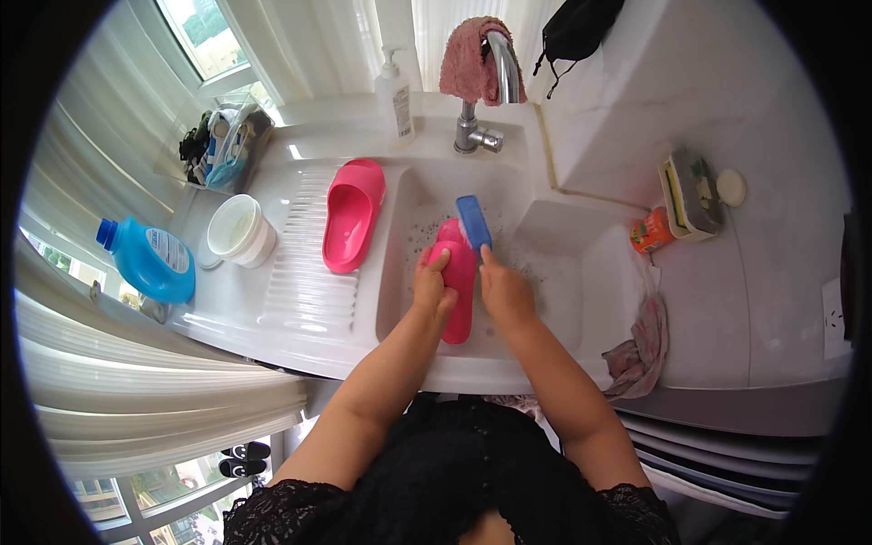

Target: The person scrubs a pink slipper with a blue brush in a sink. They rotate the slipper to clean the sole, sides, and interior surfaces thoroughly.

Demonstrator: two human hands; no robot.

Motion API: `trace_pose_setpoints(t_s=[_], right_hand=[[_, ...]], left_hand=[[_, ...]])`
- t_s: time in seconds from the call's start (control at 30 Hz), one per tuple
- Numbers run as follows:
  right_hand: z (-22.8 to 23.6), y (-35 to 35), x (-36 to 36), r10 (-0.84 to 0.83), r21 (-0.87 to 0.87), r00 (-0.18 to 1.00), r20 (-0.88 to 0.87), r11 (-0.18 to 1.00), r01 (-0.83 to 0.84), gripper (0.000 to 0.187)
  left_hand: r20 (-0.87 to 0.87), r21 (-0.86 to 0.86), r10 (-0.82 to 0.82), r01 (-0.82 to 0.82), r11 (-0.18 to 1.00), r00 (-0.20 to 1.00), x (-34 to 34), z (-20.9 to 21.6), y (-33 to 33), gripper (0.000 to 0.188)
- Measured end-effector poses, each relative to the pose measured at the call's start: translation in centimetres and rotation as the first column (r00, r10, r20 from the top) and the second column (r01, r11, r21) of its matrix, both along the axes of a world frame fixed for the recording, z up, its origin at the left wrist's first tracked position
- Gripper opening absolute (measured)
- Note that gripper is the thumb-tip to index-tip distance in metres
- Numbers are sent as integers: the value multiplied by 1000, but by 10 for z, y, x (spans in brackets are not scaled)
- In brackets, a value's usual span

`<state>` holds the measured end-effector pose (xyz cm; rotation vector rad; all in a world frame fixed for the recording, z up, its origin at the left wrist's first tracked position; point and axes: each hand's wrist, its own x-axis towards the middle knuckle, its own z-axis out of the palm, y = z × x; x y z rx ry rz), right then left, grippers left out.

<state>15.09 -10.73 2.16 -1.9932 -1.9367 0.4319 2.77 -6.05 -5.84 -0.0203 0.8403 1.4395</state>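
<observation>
Plainly, both hands were occupied over the near part of the white sink (577,272). The left hand (433,282) was closed around the middle of a pink slipper (462,272), its thumb lying across the top. That slipper was inside the basin, one end toward the far side and the other toward the near rim, with suds at its far end. The right hand (506,289) was closed on the near end of a blue brush (473,221), whose head lay at the slipper's far right edge; the bristles were hidden.

To the left, a second pink slipper (352,213) rested on the ribbed drainboard (306,291), just beside the basin. Farther left stood a white tub (242,232) and a blue bottle (153,262). On the far side, a reddish cloth (470,60) hung over the faucet (467,136), and a pump bottle (395,102) stood to its left.
</observation>
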Motion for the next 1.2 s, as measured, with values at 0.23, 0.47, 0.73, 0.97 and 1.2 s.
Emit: trace_pose_setpoints(t_s=[0.23, 0.47, 0.73, 0.97, 1.2], right_hand=[[-108, 11, 64, -64, -321, 994, 90, 943, 90, 33], [-11, -39, 40, 57, -36, 966, -253, 997, -68, 39], [1, -1, 10, 21, 188, 983, -183, 982, 14, 38], [-7, -66, 3, 188, 48, 979, 85, 980, -192, 42], [-2, -60, -7, 186, 39, 980, 77, 981, -189, 39]], left_hand=[[-7, 5, 12, -12, 1000, 1000, -9, 10, 3, 62], [32, -39, 53, -52, 998, 998, -12, 12, 6, 62], [0, 24, -92, 92, 995, 996, 6, 8, -6, 59], [59, 111, -97, 90, 990, 994, -11, -7, 2, 58], [69, 46, -52, 49, 998, 996, -7, 9, -2, 57]])
